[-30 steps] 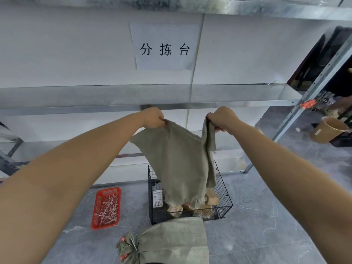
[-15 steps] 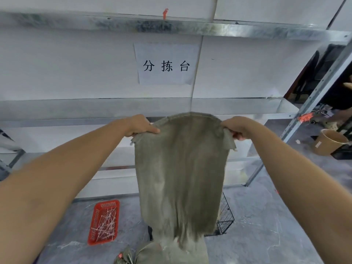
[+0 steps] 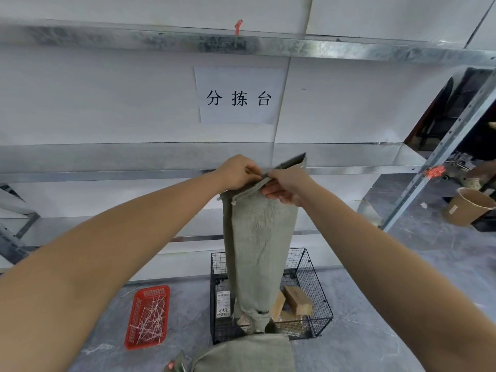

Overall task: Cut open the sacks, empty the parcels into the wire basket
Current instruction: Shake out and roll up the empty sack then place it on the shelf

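**Fig.** Head view, sack-emptying step; items run largest to smallest, w/ the risk at each.

(a) steel rack [image 3: 107, 157], w/ paper sign [image 3: 239, 96]. It carries nothing of the task. The held sack's raised corner sits close in front of the mid shelf edge and could snag if swung fwd.

(b) floor [image 3: 362, 331]. Carries everything below.

(c) limp sack [image 3: 257, 251]. Hangs folded lengthwise above the basket, its frayed lower end dipping in among the parcels. Judged empty or nearly so, but a parcel lodged at the bottom can't be ruled out. If it is pulled away too soon, that parcel would drop outside the wire.

(d) full sack [image 3: 247, 353]. At the floor's near edge, just in front of the basket, neck bunched. Judged next for cutting. It lies close underfoot, so it is a trip risk.

(e) wire basket [image 3: 318, 288]. On the floor toward its far edge, below the rack. It looks light, so a dragged sack end could shift or tip it.

(f) red tray [image 3: 153, 289]. Left of the basket and apart from it, holding white cut ties.

(g) parcels [image 3: 298, 300]. Brown boxes piled in the basket's right half, w/ one labelled pkg [image 3: 223, 304] at the left wall.

(h) L hand [image 3: 237, 171] & R hand [image 3: 285, 185]. Nearly touching, w/ the fingers of both curled and pinching the sack's top hem. The hold is on the hem only, so a slip would drop the cloth over the parcels.
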Available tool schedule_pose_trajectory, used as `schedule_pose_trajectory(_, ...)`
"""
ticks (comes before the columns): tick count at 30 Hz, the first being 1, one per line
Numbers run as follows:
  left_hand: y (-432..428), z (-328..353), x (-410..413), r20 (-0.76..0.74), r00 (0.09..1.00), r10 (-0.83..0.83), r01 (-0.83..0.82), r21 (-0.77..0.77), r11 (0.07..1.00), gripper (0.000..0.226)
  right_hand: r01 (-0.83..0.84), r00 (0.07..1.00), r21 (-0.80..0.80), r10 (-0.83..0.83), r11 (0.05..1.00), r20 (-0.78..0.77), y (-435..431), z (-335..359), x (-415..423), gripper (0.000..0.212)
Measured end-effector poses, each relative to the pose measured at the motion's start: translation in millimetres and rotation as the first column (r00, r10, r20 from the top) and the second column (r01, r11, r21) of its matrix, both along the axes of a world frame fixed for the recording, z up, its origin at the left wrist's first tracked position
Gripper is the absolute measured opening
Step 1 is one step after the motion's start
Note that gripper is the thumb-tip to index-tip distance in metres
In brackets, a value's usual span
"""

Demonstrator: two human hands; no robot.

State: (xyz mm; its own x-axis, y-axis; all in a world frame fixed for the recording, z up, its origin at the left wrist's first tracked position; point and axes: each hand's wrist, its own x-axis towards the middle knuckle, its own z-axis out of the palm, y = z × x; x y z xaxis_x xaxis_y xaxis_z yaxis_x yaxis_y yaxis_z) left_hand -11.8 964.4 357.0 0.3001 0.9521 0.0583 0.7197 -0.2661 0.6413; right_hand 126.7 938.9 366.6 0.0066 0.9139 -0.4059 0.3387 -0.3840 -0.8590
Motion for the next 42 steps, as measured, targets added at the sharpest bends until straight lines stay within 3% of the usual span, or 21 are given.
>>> schedule_pose_trajectory(12, 0, 14, 10, 0.152, 0.986, -0.07, 0.085, -0.097, 0.992, 0.027, 0.145, 0.984, 0.035, -0.141, 0.989, -0.108, 10, 2, 7, 0.029)
schedule_pose_trajectory(14, 2, 16, 9, 0.121, 0.988, -0.094, 0.106, -0.099, 0.989, 0.032, 0.13, 0.971, -0.026, -0.133, 0.991, -0.197, 9, 3, 8, 0.029)
schedule_pose_trajectory(16, 4, 16, 7, 0.049, 0.995, -0.087, 0.089, -0.038, 0.995, 0.03, 0.046, 0.981, -0.035, -0.052, 0.998, -0.189, 5, 7, 9, 0.027)
schedule_pose_trajectory(19, 6, 20, 6, 0.035, 0.996, -0.076, 0.075, 0.037, 0.996, 0.025, -0.082, 0.992, 0.065, 0.075, 0.995, 0.104, 6, 14, 19, 0.022)
schedule_pose_trajectory(20, 7, 21, 4, 0.028, 0.997, -0.074, 0.072, 0.054, 0.996, 0.023, -0.131, 0.949, 0.138, 0.085, 0.982, 0.303, 8, 17, 25, 0.02)
schedule_pose_trajectory(22, 11, 24, -1, 0.008, 0.997, -0.079, 0.078, 0.069, 0.995, 0.022, -0.211, 0.753, 0.312, -0.049, 0.926, 0.656, 13, 21, 40, 0.018)
schedule_pose_trajectory(24, 13, 28, -6, 0.007, 0.995, -0.098, 0.097, 0.081, 0.992, 0.02, -0.208, 0.651, 0.442, -0.214, 0.872, 0.728, 15, 22, 54, 0.034)
schedule_pose_trajectory(26, 16, 31, -12, 0.031, 0.991, -0.126, 0.123, 0.087, 0.989, 0.018, -0.28, 0.639, 0.481, -0.212, 0.831, 0.739, 18, 21, 64, 0.041)
schedule_pose_trajectory(31, 18, 36, -20, -0.008, 0.978, -0.207, 0.208, 0.056, 0.977, 0.017, -0.482, 0.466, 0.219, 0.036, 0.848, 0.884, 31, 19, 68, 0.022)
schedule_pose_trajectory(35, 18, 36, -26, -0.097, 0.979, -0.179, 0.192, 0.149, 0.97, 0.015, -0.458, 0.519, 0.254, 0.024, 0.852, 0.854, 27, 25, 62, 0.043)
schedule_pose_trajectory(39, 17, 35, -32, -0.249, 0.954, -0.165, 0.213, 0.182, 0.96, 0.014, -0.403, 0.668, 0.419, -0.052, 0.814, 0.743, 24, 26, 58, 0.045)
schedule_pose_trajectory(42, 10, 30, -29, -0.292, 0.951, -0.104, 0.17, 0.211, 0.963, 0.028, -0.323, 0.76, 0.505, -0.099, 0.8, 0.643, 22, 27, 56, 0.044)
